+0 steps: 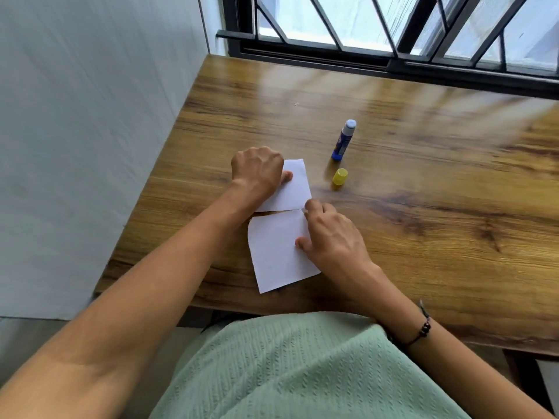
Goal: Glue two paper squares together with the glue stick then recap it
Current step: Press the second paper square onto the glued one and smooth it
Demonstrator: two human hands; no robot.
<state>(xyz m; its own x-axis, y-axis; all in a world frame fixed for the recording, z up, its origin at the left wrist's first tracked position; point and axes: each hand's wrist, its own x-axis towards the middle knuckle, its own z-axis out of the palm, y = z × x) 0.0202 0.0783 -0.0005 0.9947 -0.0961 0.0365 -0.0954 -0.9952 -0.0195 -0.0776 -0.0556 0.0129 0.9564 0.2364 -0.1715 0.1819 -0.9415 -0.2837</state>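
Observation:
Two white paper squares lie flat on the wooden table [423,182], edge to edge. My left hand [257,170] rests curled on the left part of the far paper square [295,189], thumb pressing it. My right hand [332,234] lies on the right edge of the near paper square [278,252], its fingertips pinching that edge near the far corner. The blue glue stick [343,142] stands uncapped to the right of the far square, pale glue showing at its top. Its yellow cap [339,176] stands on the table just in front of it.
A barred window [393,31] runs along the table's far edge. A pale wall [90,116] is at the left. The table's left edge [145,189] passes close to the papers. My green-clad lap [287,373] is below the front edge.

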